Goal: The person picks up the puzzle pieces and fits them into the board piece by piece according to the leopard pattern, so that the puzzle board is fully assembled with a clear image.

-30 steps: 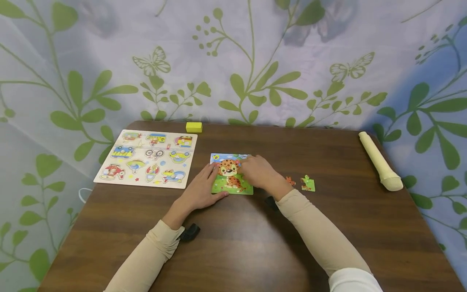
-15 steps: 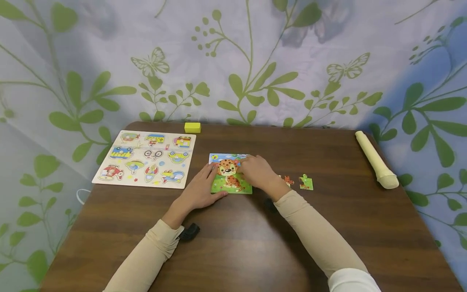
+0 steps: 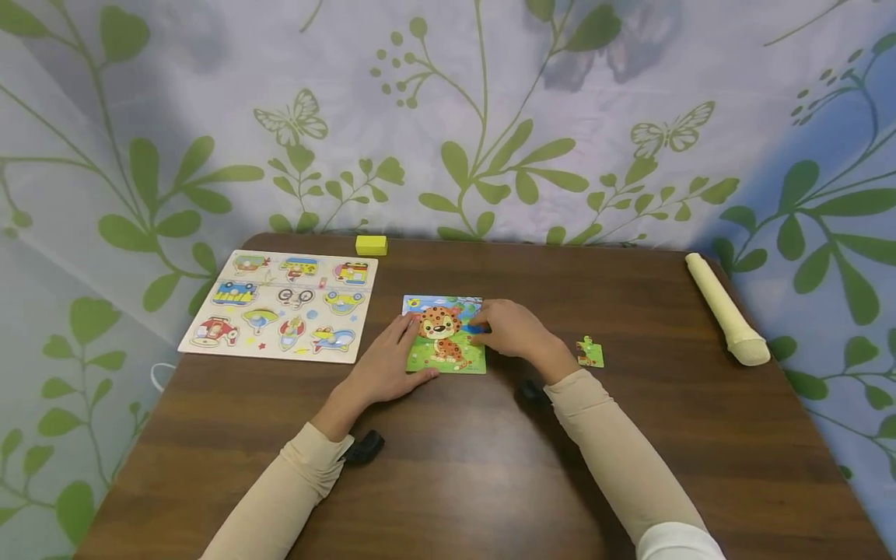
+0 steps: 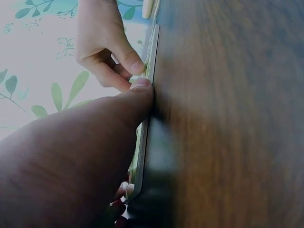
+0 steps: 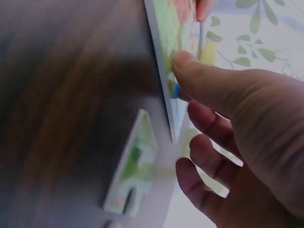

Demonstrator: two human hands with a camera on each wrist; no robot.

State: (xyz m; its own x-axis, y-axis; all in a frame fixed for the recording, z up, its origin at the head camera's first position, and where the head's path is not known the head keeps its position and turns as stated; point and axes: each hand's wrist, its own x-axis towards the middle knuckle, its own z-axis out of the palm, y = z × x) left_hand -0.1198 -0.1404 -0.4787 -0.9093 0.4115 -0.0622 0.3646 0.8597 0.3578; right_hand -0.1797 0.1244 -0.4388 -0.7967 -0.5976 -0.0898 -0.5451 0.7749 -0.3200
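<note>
A small leopard jigsaw puzzle board point(image 3: 448, 359) lies flat near the middle of the table. My left hand point(image 3: 383, 364) rests along its left side, fingers fairly straight and thumb by the lower edge. Bent thumb and index finger of my right hand point(image 3: 518, 330) are at the board's right edge, beside a bright blue patch point(image 3: 474, 329). In the right wrist view the thumb touches the board's face, and a blue bit shows by the index finger; whether a piece is between them is hidden. A green puzzle piece point(image 3: 591, 353) lies loose right of that wrist.
A pale wooden peg puzzle point(image 3: 280, 305) with vehicle pictures lies at the left. Behind it stands a yellow block point(image 3: 372, 246). At the far right is a cream-coloured, microphone-shaped object point(image 3: 728, 311). A leaf-patterned cloth point(image 3: 490, 93) hangs behind the brown table point(image 3: 448, 474).
My right hand has shifted slightly right, exposing the blue patch and more of the board's upper right. Its wrist now covers where an orange puzzle piece lay. My left hand stays in place.
</note>
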